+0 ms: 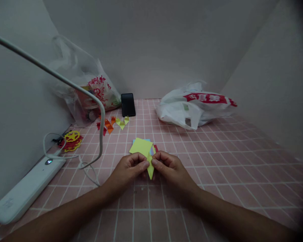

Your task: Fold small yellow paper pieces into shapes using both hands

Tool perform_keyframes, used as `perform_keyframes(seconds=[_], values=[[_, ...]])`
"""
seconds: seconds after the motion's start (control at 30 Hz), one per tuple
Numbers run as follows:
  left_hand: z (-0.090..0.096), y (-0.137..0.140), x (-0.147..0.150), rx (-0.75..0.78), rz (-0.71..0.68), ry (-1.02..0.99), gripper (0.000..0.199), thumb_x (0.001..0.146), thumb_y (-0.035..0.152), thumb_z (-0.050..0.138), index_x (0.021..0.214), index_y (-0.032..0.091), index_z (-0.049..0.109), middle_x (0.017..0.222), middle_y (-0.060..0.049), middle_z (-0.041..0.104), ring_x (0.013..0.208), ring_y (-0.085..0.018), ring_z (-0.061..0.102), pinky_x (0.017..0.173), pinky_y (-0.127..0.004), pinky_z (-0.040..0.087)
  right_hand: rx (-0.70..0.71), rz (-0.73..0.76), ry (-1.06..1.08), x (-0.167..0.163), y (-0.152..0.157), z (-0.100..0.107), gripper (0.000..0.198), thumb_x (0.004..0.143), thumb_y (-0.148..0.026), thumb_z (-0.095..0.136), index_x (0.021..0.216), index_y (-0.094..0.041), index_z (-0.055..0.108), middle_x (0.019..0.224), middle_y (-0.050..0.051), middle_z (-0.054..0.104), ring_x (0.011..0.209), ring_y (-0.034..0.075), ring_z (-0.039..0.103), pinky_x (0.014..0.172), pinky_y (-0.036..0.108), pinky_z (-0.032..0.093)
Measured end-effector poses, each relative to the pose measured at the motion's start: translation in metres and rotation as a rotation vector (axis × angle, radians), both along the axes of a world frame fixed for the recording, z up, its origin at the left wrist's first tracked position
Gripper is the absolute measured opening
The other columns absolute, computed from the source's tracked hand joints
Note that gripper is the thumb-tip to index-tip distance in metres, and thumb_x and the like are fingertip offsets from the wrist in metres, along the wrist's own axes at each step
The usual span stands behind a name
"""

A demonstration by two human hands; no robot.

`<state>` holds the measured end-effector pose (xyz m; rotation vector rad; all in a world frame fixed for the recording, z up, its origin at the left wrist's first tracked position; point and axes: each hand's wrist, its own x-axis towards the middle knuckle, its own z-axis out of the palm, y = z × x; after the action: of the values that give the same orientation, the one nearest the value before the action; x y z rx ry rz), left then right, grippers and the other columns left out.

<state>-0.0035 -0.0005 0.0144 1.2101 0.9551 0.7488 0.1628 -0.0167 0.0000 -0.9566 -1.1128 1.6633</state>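
A narrow, pointed piece of folded yellow paper [150, 169] is pinched between both hands, its tip toward me. My left hand [132, 165] grips its left edge between thumb and bent forefinger. On the opposite edge, my right hand [168, 164] pinches in the same way. Just beyond the fingers lies a stack of square paper sheets, with a yellow sheet [140, 146] on top and blue, purple and red edges peeking out. The fingers partly cover the folded paper's sides.
Small red, orange and yellow folded paper pieces [122, 123] lie farther back, near a black phone [128, 105]. Plastic bags [178, 109] rest by the wall. At left are a white power strip [27, 188], a looping white cable [101, 127] and yellow-red cut-out shapes [72, 140].
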Motion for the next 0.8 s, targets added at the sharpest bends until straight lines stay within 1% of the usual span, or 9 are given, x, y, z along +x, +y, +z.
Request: perform_keyframes(seconds=[0.13, 0.3, 0.5, 0.8], values=[[-0.0022, 0.0005, 0.0001, 0.001, 0.024, 0.022, 0.024, 0.076, 0.038, 0.067, 0.071, 0.017, 0.058, 0.060, 0.003, 0.058, 0.054, -0.011, 0.051, 0.056, -0.023, 0.038, 0.023, -0.005, -0.023, 0.0003, 0.0000, 0.0005, 0.025, 0.084, -0.040, 0.064, 0.076, -0.018, 0.056, 0.063, -0.001, 0.061, 0.056, 0.011, 0.056, 0.057, 0.025, 0.043], [-0.0033, 0.0002, 0.0009, -0.028, 0.017, 0.047, 0.026, 0.072, 0.037, 0.069, 0.067, 0.017, 0.053, 0.056, 0.005, 0.053, 0.048, -0.008, 0.045, 0.050, -0.022, 0.033, 0.035, -0.039, -0.028, 0.0000, -0.0002, 0.0011, 0.022, 0.080, -0.036, 0.067, 0.074, -0.017, 0.056, 0.066, -0.003, 0.057, 0.058, 0.010, 0.055, 0.058, 0.024, 0.043], [-0.0008, -0.0006, 0.0027, -0.067, -0.006, -0.009, 0.025, 0.074, 0.038, 0.069, 0.074, 0.015, 0.059, 0.066, 0.001, 0.061, 0.057, -0.010, 0.051, 0.057, -0.023, 0.038, 0.008, -0.033, -0.004, -0.0003, -0.0001, 0.0010, 0.023, 0.082, -0.037, 0.065, 0.075, -0.018, 0.056, 0.065, -0.002, 0.059, 0.057, 0.010, 0.056, 0.058, 0.024, 0.043], [-0.0003, -0.0004, 0.0021, -0.072, -0.030, -0.032, 0.024, 0.075, 0.037, 0.069, 0.073, 0.015, 0.060, 0.064, 0.001, 0.061, 0.056, -0.010, 0.052, 0.057, -0.023, 0.039, -0.025, -0.009, 0.053, -0.0002, -0.0004, -0.0053, 0.025, 0.085, -0.038, 0.064, 0.075, -0.018, 0.055, 0.063, -0.001, 0.061, 0.057, 0.010, 0.056, 0.057, 0.023, 0.043]])
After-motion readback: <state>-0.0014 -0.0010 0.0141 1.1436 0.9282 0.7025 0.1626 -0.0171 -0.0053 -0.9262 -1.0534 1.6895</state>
